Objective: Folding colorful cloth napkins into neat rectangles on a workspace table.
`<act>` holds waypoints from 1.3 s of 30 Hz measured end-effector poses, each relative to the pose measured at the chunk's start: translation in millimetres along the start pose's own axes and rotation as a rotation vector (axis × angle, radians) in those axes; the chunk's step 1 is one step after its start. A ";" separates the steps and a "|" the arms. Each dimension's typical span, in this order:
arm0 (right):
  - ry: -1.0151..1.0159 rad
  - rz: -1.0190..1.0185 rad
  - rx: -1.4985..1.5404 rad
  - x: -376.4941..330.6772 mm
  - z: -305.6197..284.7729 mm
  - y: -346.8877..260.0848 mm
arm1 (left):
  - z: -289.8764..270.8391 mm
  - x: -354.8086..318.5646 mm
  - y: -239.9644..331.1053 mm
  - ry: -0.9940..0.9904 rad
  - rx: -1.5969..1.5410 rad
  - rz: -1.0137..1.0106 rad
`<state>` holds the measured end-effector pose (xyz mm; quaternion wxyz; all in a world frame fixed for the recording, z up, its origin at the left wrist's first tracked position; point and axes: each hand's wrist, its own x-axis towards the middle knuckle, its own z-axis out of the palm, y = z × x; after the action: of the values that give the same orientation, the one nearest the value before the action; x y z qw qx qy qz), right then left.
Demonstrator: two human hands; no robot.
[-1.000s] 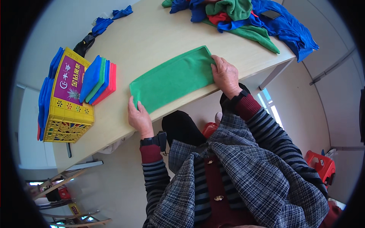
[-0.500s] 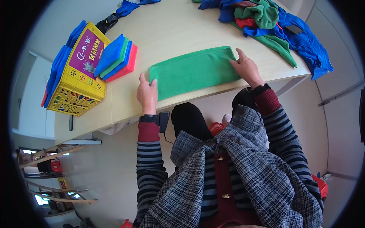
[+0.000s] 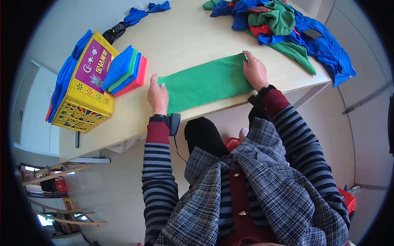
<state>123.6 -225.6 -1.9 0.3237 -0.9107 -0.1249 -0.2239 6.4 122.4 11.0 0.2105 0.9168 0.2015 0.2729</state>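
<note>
A green cloth (image 3: 203, 85), folded into a long flat rectangle, lies along the table's near edge. At its left end is my left hand (image 3: 158, 97), closed on the edge with the thumb on top. My right hand (image 3: 256, 74) grips the opposite end, its fingers at the far right corner. Between the hands the cloth looks smooth, though the fingers under its edges are hidden.
To the left, a stack of folded blue, green and red cloths (image 3: 130, 73) leans by a yellow plastic crate (image 3: 82, 110) holding more folded cloths. A loose heap of cloths (image 3: 283, 24) covers the far right, with a dark flat rectangular object (image 3: 312, 33) on it. The pale table (image 3: 180, 45) ends just before my body.
Both hands have closed in on the cloth's ends, the right one moving slightly left. The seam line along the cloth's far edge no longer shows. The whole view has shifted a little.
</note>
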 end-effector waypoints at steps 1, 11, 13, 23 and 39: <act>-0.019 0.023 -0.017 -1.2 0.9 1.5 | 3.4 -1.0 1.9 -0.038 0.014 -0.030; -0.162 0.055 -0.201 -11.5 -18.3 -21.3 | -12.2 -14.2 -2.3 -0.030 0.088 -0.038; -0.143 -0.020 -0.235 -16.5 -30.5 -36.7 | -25.0 -27.9 18.7 0.036 0.135 0.101; -0.324 -0.396 0.253 -73.2 42.2 -150.3 | 26.3 -55.2 42.2 -0.385 -0.023 0.471; -0.380 -0.224 -0.280 -29.8 14.3 -49.7 | 5.3 -26.8 10.5 -0.469 0.263 0.240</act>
<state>83.9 -181.2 0.2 0.1385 -0.9528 -0.2515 -0.0987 -8.4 99.2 0.9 0.0969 0.9916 0.0708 0.0479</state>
